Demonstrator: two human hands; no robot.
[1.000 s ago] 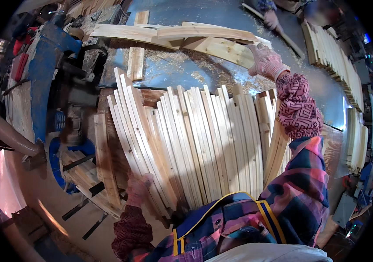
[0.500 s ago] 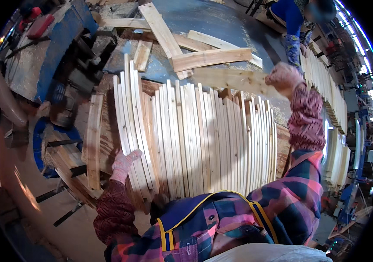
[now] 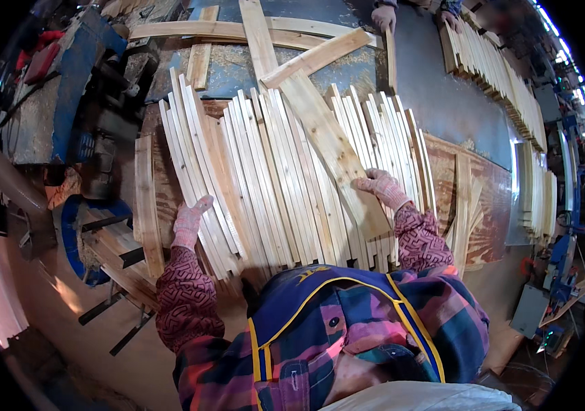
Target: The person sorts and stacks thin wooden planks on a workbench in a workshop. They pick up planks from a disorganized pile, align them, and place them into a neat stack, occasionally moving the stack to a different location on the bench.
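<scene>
A broad pale wooden board [image 3: 330, 147] with several knots lies slantwise across a row of narrow boards [image 3: 265, 171] standing on edge. My right hand [image 3: 383, 188], in a pinkish glove, grips the broad board's right edge near its closer end. At the row's left end, my gloved left hand [image 3: 191, 218] rests against the outermost boards, its thumb spread over their edges. Part of its fingers is hidden. Several boards at this end lean outward and stick up farther than the others.
Loose boards [image 3: 190, 29] lie crossed on the sawdust-strewn blue-grey table beyond. A co-worker's hand [image 3: 384, 18] holds another board at the far side. A long row of boards [image 3: 491, 75] stands at right. A blue machine [image 3: 66, 82] and a blue-rimmed bin [image 3: 70, 236] are at left.
My right hand has come down and toward me, and the broad board has swung from beyond the row onto it. My left hand stays at the row's left end. The co-worker's hand now holds a board.
</scene>
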